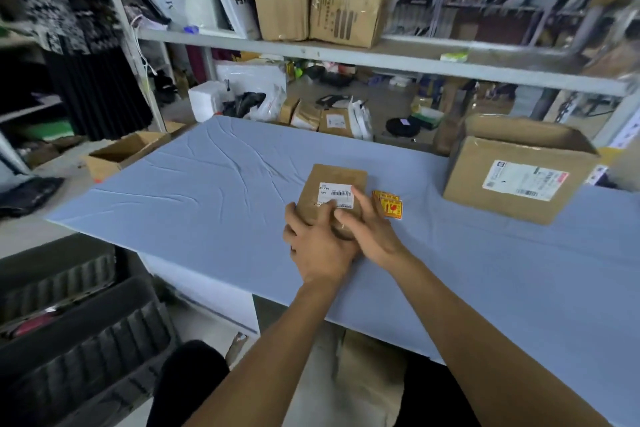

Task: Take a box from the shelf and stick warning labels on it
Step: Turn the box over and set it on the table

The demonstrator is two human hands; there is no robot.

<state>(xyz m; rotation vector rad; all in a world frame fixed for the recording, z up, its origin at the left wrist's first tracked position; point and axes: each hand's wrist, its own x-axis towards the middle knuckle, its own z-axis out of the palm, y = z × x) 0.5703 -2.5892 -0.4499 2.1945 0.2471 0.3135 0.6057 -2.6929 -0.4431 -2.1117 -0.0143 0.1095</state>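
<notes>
Yellow-red warning labels (388, 206) lie just right of the small brown cardboard box (337, 180), nearest the right hand (369, 230) pressing flat on it; left hand (317, 243) grips its near end.

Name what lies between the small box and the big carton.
Head view: yellow warning labels beside the small box, then bare cloth up to the big carton.
</notes>
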